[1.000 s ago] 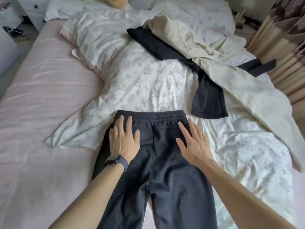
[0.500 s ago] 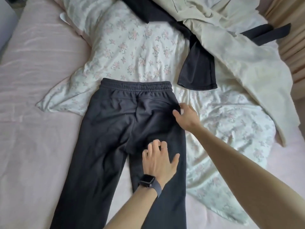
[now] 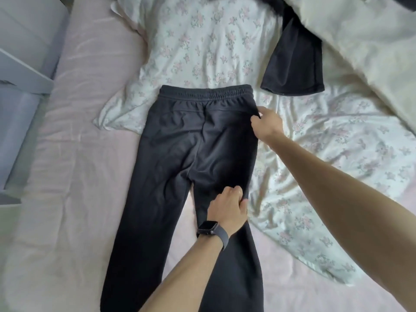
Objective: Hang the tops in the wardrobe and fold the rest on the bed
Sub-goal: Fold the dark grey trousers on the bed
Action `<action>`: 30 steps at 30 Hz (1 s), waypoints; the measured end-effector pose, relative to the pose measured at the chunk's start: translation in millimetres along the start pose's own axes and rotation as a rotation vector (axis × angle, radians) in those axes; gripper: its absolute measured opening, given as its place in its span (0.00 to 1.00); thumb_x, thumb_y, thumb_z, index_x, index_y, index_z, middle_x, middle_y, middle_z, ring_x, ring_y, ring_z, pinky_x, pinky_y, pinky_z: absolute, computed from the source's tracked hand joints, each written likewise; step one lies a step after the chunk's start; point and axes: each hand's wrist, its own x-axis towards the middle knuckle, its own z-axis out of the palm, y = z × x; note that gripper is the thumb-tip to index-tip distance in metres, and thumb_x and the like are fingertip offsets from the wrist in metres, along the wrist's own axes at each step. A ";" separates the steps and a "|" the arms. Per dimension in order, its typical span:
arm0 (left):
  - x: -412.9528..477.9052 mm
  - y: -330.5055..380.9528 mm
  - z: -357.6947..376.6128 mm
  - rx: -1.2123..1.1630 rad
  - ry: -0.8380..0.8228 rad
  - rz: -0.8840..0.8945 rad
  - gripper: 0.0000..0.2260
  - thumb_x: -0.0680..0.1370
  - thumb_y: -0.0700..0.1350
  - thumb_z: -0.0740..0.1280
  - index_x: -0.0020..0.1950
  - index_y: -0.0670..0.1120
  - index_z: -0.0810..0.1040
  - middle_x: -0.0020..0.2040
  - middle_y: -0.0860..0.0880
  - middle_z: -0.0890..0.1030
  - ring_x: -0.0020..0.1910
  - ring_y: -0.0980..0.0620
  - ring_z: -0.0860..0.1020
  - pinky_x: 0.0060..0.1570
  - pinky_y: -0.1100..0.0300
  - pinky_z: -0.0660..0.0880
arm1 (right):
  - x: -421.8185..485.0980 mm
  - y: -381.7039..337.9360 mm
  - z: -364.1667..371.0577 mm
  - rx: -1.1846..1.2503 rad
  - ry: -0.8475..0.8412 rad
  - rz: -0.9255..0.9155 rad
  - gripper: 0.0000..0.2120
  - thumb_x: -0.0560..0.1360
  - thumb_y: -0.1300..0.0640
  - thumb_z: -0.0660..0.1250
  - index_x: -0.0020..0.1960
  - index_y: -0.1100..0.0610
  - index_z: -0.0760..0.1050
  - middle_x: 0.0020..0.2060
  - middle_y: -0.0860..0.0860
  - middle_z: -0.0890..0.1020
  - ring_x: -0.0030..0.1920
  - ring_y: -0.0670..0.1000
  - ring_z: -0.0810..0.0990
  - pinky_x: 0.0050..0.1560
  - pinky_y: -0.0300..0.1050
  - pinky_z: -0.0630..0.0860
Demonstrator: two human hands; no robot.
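Item: dark trousers, flat on the bed, waistband on the flowered quilt. Right hand pinches the hip seam; left hand grips that leg's edge lower down. Risk: an uneven lift drags the other leg and creases the fold.

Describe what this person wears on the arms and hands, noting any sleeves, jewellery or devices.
No sleeves show: the left forearm and right forearm are bare, and the left hand and right hand are ungloved. On the left wrist sits a smartwatch with a dark rectangular face and a dark grey strap. The right wrist wears nothing. Any ring is too blurred to confirm.
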 end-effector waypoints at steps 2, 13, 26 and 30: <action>-12.3 -17.6 -22.6 -0.162 0.010 -0.076 0.12 0.80 0.54 0.62 0.39 0.53 0.65 0.39 0.54 0.74 0.36 0.52 0.74 0.36 0.53 0.74 | -10.3 -16.8 5.0 0.064 0.027 0.004 0.23 0.79 0.57 0.55 0.73 0.48 0.72 0.41 0.45 0.81 0.41 0.47 0.80 0.44 0.37 0.80; -40.1 -179.6 -144.2 -0.275 -0.021 -0.272 0.10 0.78 0.52 0.69 0.40 0.50 0.75 0.34 0.56 0.78 0.34 0.59 0.75 0.37 0.65 0.70 | -49.4 -139.4 131.2 0.143 -0.065 -0.192 0.28 0.81 0.60 0.54 0.80 0.49 0.61 0.61 0.57 0.76 0.52 0.52 0.75 0.64 0.48 0.75; 19.1 -317.3 -144.7 0.143 -0.155 -0.226 0.07 0.77 0.54 0.65 0.45 0.52 0.73 0.62 0.53 0.68 0.64 0.50 0.69 0.54 0.55 0.72 | -28.9 -155.1 263.9 -0.383 -0.409 -0.220 0.29 0.83 0.61 0.54 0.83 0.56 0.50 0.80 0.51 0.56 0.78 0.54 0.60 0.73 0.39 0.57; 40.5 -303.7 -161.4 0.089 -0.115 -0.154 0.13 0.79 0.54 0.63 0.61 0.51 0.74 0.63 0.50 0.71 0.65 0.48 0.70 0.57 0.50 0.73 | -38.6 -151.6 248.7 -0.372 -0.322 -0.300 0.26 0.83 0.59 0.56 0.81 0.53 0.59 0.77 0.51 0.65 0.72 0.52 0.71 0.68 0.36 0.62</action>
